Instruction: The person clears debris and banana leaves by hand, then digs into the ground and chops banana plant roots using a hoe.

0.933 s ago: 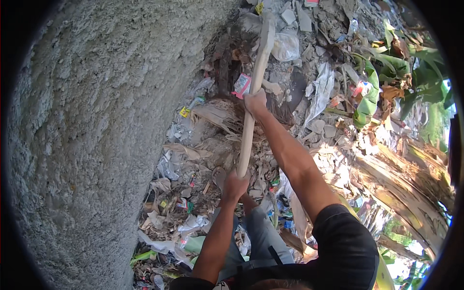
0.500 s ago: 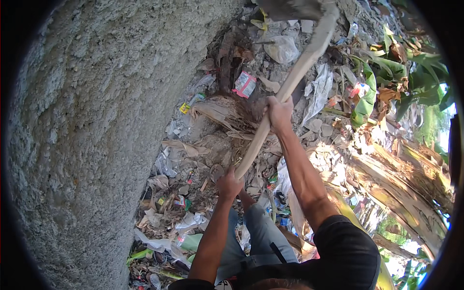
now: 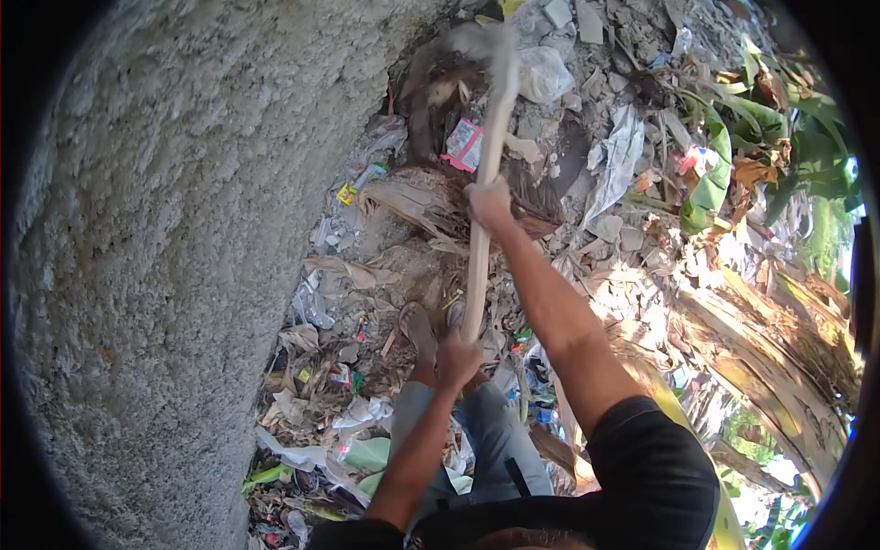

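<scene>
A hoe with a long pale wooden handle [image 3: 478, 275] is gripped in both my fists. Closed round the lower end of the handle, my left hand [image 3: 458, 360] is just above my knees. My right hand [image 3: 492, 204] wraps the shaft farther up, fingers shut. At the far end the hoe's head [image 3: 472, 44] is smeared by motion, low over dark dug-looking ground beside the wall. Close to the shaft lie a pink and white packet [image 3: 463, 145] and a clear plastic bag [image 3: 545, 75]. Below my right hand, to its left, is a dry fibrous plant stump [image 3: 417, 202].
A rough grey wall [image 3: 192, 229] rises along my left. Litter, rubble and dry leaves cover the ground round my sandalled feet [image 3: 417, 330]. On the right are a fallen banana-like trunk [image 3: 761, 344] and green leaves [image 3: 710, 183]. A crumpled pale sheet [image 3: 616, 165] lies nearby.
The hoe's head has swung left and down toward the wall side, and the handle is now nearly upright in view. Both hands have moved with it, still gripping.
</scene>
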Motion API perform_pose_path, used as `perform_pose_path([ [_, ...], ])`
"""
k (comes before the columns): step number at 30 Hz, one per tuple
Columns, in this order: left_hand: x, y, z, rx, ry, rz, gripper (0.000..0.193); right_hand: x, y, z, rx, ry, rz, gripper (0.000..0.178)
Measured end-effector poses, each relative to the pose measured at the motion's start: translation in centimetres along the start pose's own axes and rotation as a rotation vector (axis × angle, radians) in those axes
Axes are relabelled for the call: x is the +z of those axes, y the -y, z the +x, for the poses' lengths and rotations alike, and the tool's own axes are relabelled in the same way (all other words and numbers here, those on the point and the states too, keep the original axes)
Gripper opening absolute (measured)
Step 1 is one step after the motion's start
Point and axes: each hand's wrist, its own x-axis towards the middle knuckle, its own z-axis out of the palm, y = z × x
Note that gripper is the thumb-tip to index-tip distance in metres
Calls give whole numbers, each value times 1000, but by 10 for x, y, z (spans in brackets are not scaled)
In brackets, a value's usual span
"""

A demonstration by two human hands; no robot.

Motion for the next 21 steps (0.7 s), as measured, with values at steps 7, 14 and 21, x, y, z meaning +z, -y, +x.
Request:
perform_pose_path([
  [7,-23,-6,-51,-298,20,101,38,31,26,-54,374,387,244,30],
  [14,-52,23,-131,-227,-36,86,41,6,3,-131,435,269,307,28],
  [21,-43,13,-156,-169,60,231,34,-83,23,-152,487,195,470,30],
])
